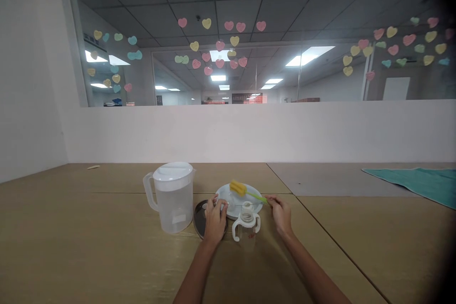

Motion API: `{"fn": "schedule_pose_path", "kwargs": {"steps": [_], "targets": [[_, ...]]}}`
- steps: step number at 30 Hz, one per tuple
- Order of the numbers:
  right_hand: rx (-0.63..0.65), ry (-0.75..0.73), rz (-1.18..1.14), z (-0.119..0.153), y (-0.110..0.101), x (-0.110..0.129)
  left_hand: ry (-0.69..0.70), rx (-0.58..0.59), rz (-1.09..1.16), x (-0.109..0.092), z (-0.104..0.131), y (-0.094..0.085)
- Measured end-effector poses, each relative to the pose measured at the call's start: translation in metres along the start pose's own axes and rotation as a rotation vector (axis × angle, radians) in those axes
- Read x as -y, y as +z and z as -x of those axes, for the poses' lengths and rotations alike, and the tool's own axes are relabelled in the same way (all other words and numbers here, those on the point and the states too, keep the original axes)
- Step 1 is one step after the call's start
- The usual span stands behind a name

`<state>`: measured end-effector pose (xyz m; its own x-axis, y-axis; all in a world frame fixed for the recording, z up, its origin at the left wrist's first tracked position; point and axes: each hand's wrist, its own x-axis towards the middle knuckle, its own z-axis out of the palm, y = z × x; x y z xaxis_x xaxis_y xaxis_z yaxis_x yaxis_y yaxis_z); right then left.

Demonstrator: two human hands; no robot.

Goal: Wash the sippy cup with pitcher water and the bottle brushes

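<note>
My right hand (pixel 280 213) is closed on the green handle of a bottle brush (pixel 238 188). The brush's yellow sponge head is over a white bowl (pixel 257 191). At the bowl's near left edge is my left hand (pixel 215 221), its fingers curled together; what they hold, if anything, is too small to make out. A dark round tray (pixel 200 222) lies partly under that hand, with a small pale piece on it. Between my hands a clear baby bottle (pixel 246 232) with two white handles stands upright, its top uncovered. Another small white piece (pixel 247 205) is just behind it.
A lidded translucent pitcher (pixel 175 202) stands left of the tray, handle to the left. A teal cloth (pixel 416 181) lies at the far right. A small flat light piece (pixel 93 167) is at the back left. Behind the table is a white wall (pixel 249 133) below a window.
</note>
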<state>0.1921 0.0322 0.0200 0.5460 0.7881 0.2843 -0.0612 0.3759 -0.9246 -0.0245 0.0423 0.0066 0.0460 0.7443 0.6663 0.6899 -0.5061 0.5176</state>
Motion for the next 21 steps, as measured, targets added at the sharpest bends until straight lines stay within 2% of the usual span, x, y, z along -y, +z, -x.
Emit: {"fn": "schedule_pose_path", "kwargs": {"steps": [3,5,9,15,21], "targets": [[-0.011,0.106,-0.24,-0.002,-0.001,0.004,0.011,-0.092,0.104,0.002,-0.002,-0.002],[0.023,0.137,-0.308,-0.004,-0.002,0.005,-0.001,-0.114,0.156,0.003,-0.003,-0.004],[0.085,0.113,-0.225,-0.002,-0.001,0.007,-0.02,-0.082,0.319,-0.002,-0.004,-0.006],[0.101,0.077,-0.133,0.001,-0.001,0.008,-0.189,-0.157,0.642,-0.01,-0.008,-0.007],[0.077,0.095,-0.26,-0.002,-0.004,0.004,-0.263,-0.222,0.907,-0.006,-0.011,-0.005]]}}
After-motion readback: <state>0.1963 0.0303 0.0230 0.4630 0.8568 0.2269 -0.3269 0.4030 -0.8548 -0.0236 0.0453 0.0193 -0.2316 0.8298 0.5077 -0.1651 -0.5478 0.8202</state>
